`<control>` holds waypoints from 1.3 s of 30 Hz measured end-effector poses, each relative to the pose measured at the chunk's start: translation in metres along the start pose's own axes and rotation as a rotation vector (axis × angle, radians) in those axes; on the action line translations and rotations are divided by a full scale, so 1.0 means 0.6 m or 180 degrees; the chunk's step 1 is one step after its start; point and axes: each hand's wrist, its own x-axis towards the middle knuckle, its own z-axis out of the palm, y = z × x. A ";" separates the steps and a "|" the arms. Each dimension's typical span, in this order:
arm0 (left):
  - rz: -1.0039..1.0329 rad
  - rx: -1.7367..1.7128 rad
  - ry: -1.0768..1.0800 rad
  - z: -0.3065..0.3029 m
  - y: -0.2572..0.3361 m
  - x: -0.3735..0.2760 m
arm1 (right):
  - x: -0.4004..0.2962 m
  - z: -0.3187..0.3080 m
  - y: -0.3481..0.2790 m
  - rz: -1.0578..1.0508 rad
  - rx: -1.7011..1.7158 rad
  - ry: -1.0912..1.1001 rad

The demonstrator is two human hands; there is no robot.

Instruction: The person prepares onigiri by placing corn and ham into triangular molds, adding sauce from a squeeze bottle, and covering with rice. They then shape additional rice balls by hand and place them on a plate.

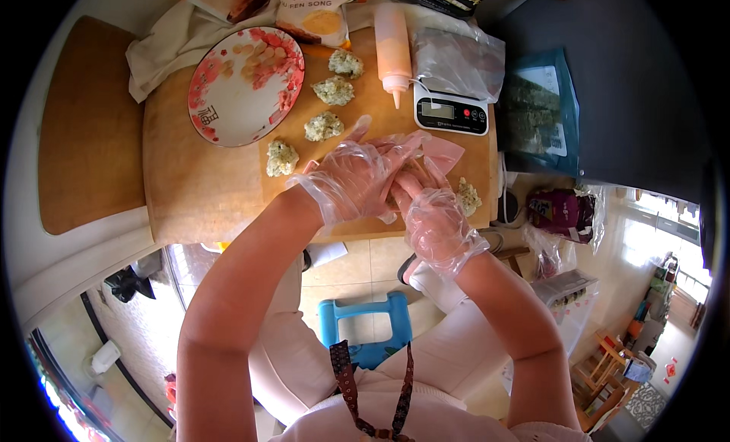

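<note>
My left hand and my right hand both wear loose clear plastic gloves and meet at the front of the wooden board. A pink flat piece, seemingly plastic, sticks out past my fingers at the right. Both hands appear to hold it, and they cover most of it. What lies between my palms is largely hidden. Seasoned rice clumps lie in a loose row beyond my left hand. Another rice clump sits just right of my right hand.
A floral plate with scraps stands at the back left. Behind my hands are a squeeze bottle of orange sauce and a kitchen scale bearing a plastic bag. A nori pouch lies right. Below is a blue stool.
</note>
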 end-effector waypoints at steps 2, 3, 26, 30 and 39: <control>-0.0045 -0.0013 -0.0077 -0.001 0.001 0.003 | -0.001 0.005 0.002 -0.0028 0.0085 -0.0083; -0.0066 -0.0051 -0.0156 -0.006 0.002 0.006 | -0.003 0.004 0.003 -0.0030 0.0120 -0.0130; -0.0212 -0.0083 -0.0355 -0.021 0.007 0.003 | -0.006 -0.008 -0.021 0.0360 -0.0008 0.0225; -0.0183 0.0093 -0.0388 -0.019 0.007 -0.004 | -0.014 -0.082 -0.004 0.0916 0.1412 0.0812; 0.0015 -0.0262 -0.0405 -0.027 0.007 0.001 | 0.042 -0.043 0.016 0.0807 0.1470 -0.0651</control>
